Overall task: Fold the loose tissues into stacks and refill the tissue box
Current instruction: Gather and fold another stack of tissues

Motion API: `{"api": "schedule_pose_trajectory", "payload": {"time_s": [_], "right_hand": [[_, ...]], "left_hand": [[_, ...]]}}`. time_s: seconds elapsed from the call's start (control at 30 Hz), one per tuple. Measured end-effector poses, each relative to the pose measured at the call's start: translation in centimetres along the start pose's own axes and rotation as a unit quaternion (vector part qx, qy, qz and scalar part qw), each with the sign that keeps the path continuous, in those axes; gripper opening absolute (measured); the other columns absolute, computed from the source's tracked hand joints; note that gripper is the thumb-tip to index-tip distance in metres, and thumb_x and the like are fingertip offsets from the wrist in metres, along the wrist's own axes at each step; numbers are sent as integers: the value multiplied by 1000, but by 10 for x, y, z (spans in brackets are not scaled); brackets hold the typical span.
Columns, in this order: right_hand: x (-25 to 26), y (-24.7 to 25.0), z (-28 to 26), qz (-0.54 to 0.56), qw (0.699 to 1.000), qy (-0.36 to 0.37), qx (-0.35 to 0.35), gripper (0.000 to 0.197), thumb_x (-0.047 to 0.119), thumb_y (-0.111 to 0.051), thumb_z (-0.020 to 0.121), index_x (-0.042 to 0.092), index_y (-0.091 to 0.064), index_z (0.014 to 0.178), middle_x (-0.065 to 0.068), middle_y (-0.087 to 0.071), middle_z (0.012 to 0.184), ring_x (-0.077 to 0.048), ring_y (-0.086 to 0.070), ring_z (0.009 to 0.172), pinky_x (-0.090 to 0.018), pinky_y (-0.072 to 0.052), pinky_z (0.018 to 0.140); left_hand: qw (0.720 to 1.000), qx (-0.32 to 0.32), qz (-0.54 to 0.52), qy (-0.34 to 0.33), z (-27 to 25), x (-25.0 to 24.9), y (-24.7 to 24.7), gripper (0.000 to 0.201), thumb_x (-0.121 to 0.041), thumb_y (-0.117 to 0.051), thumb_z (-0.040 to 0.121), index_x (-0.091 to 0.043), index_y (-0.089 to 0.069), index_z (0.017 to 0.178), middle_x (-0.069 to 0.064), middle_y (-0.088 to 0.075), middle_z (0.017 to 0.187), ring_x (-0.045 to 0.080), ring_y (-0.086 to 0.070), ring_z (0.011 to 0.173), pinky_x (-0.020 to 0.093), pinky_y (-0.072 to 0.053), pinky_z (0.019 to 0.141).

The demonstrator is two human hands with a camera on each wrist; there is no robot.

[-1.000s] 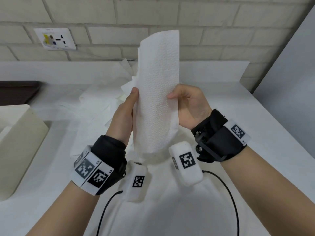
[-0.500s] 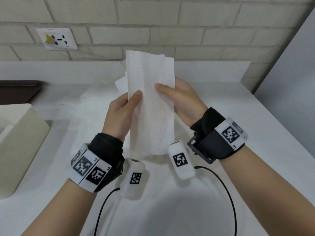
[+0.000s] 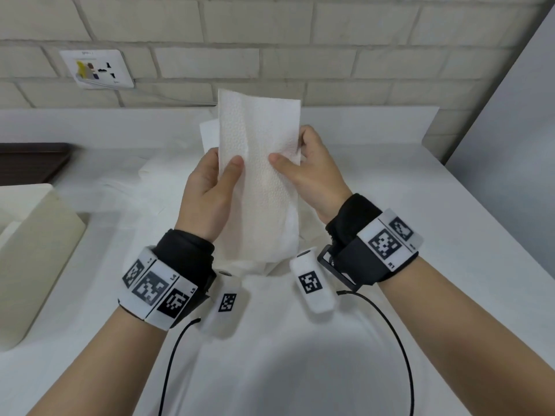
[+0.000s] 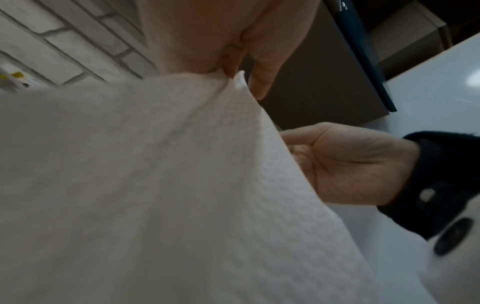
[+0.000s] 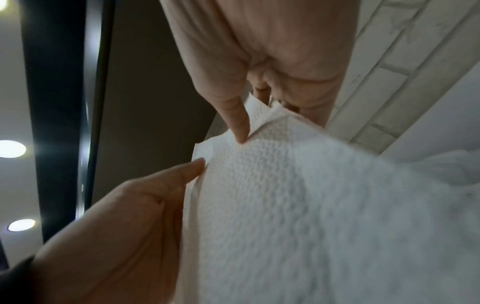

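Note:
A white embossed tissue (image 3: 258,181), folded lengthwise into a tall strip, is held upright above the table. My left hand (image 3: 214,181) pinches its left edge with the thumb on the front. On the other side my right hand (image 3: 303,169) pinches the right edge the same way. The left wrist view shows the tissue (image 4: 155,185) filling most of the picture, nipped by my left hand (image 4: 235,72). Seen from the right wrist, my right hand (image 5: 249,107) nips the tissue (image 5: 298,195) at a folded corner. The cream tissue box (image 3: 33,259) stands at the table's left edge.
More loose white tissues (image 3: 144,187) lie in a heap behind and under my hands on the white table (image 3: 405,181). A dark brown tray (image 3: 30,163) sits at the far left. The brick wall carries a socket plate (image 3: 97,69). Black cables (image 3: 399,355) trail from the wrist cameras.
The tissue has come lower and its top is now squared off. Both thumbs have moved onto the front of the strip, and my hands have risen and closed in on its edges.

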State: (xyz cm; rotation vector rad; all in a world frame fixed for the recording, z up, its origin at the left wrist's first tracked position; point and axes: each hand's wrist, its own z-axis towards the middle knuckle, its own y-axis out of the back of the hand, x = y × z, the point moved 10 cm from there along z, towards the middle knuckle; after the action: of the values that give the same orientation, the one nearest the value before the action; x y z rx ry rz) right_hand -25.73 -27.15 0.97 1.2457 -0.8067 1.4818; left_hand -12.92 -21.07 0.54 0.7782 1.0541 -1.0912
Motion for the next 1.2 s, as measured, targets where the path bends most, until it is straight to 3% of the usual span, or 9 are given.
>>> {"api": "schedule_pose_trajectory", "payload": {"time_s": [0.17, 0.27, 0.33, 0.43, 0.57, 0.8, 0.97, 1.1, 1.2], "right_hand": [[-25, -13, -1, -21, 996, -79, 44, 69, 18, -59, 88, 20, -13, 139, -3, -52, 121, -13, -57, 102, -30, -49, 94], [-47, -34, -11, -123, 966, -141, 179, 51, 35, -51, 89, 14, -37, 133, -2, -55, 127, -19, -56, 113, -43, -43, 102], [-49, -36, -16, -175, 954, -139, 199, 44, 29, -44, 94, 10, -32, 132, -4, -52, 128, -22, -52, 115, -43, -41, 102], [-54, -33, -15, -192, 948, -151, 203, 40, 23, -42, 96, 12, -26, 131, -6, -51, 123, -23, -55, 109, -41, -46, 96], [-74, -6, -6, -289, 920, -191, 182, 28, 26, -51, 93, 10, -45, 115, -2, -52, 104, -16, -52, 90, -27, -43, 73], [-135, 13, -11, -515, 785, -249, 239, 65, 44, -63, 81, 13, -36, 130, -9, -41, 131, -26, -47, 115, -36, -42, 95], [-137, 6, 6, -404, 862, -268, 150, 87, 47, -58, 85, 3, -12, 145, -12, -42, 139, -27, -46, 122, -28, -45, 82], [-135, 6, 16, -190, 931, -305, 67, 76, 39, -61, 86, 22, -15, 144, -3, -46, 129, -21, -50, 104, -29, -50, 71], [-139, 10, 17, -68, 939, -337, -9, 69, 34, -61, 86, 28, -20, 142, -2, -42, 130, -25, -46, 116, -32, -53, 70]], "left_hand": [[998, -48, 28, -28, 2, 4, 11, 23, -8, -40, 95, -25, -36, 109, -3, -54, 111, 5, -55, 95, 20, -48, 82], [997, -71, -11, -15, 2, 11, 19, 44, 2, -37, 93, -28, -21, 121, 8, -49, 121, 11, -56, 99, 22, -50, 86], [998, -58, -1, -33, 0, 10, 18, 58, 0, -48, 87, -29, -17, 126, 5, -37, 133, 15, -51, 114, 28, -46, 98], [996, -17, 81, -45, -1, 16, 14, 60, 1, -56, 78, -29, -32, 124, -12, -37, 130, 14, -40, 126, 38, -36, 108], [994, -49, 97, 31, 0, 41, 35, 44, 3, -57, 82, -39, -60, 96, -23, -58, 107, 14, -54, 116, 42, -41, 104], [989, -105, 75, 79, 0, 59, 67, 45, 2, -60, 81, -39, -62, 99, -7, -60, 119, 15, -56, 115, 38, -44, 103], [984, -141, 62, 87, -3, 63, 82, 49, 6, -51, 81, -38, -63, 99, -8, -60, 119, 16, -54, 117, 38, -42, 105], [981, -165, 25, 97, -7, 66, 89, 44, 5, -43, 86, -30, -63, 104, -8, -59, 120, 15, -53, 118, 36, -41, 105], [982, -165, 29, 90, -9, 65, 91, 45, 5, -42, 85, -30, -64, 103, -9, -60, 119, 16, -53, 119, 38, -40, 106]]}}
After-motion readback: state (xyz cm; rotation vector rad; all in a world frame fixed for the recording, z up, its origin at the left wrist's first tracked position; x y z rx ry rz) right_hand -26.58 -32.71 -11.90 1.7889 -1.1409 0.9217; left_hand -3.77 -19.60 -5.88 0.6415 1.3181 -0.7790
